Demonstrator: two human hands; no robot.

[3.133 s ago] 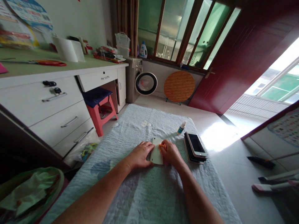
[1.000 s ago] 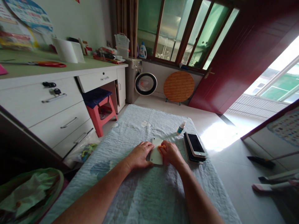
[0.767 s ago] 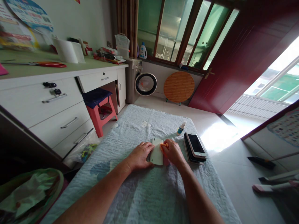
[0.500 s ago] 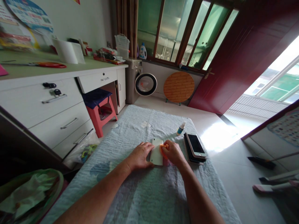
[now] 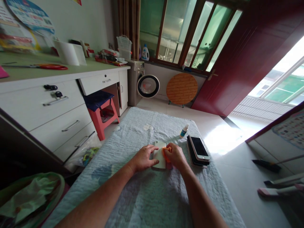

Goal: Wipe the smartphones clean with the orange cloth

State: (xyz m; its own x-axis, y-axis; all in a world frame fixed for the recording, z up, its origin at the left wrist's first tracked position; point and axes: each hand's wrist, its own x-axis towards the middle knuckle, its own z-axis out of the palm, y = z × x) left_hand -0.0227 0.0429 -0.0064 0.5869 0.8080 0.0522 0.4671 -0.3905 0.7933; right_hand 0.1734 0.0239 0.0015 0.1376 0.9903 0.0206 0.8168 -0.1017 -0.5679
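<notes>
A white smartphone (image 5: 160,162) lies back side up on the quilted cover (image 5: 147,196), its camera at the upper left corner. My left hand (image 5: 143,158) holds it by the left side, thumb resting on the lower part of the back and fingers near the upper edge. Pinched in my right hand (image 5: 175,155) is a small orange cloth (image 5: 168,155), pressed against the phone's right side. To the right of that hand sits a stack of phones and dark devices (image 5: 199,151), a white-framed phone on top. A small spray bottle (image 5: 184,130) stands upright behind the stack.
At the left are a white desk (image 5: 59,110) with drawers and a pink stool (image 5: 102,114). A bin (image 5: 57,196) stands at the lower left. A washing machine (image 5: 136,82) with its door swung out and a round folded table (image 5: 182,88) are at the back.
My left thumb and fingers have shifted right, from the phone's left edge onto its back. My right hand and the orange cloth have barely moved, still at the phone's right side.
</notes>
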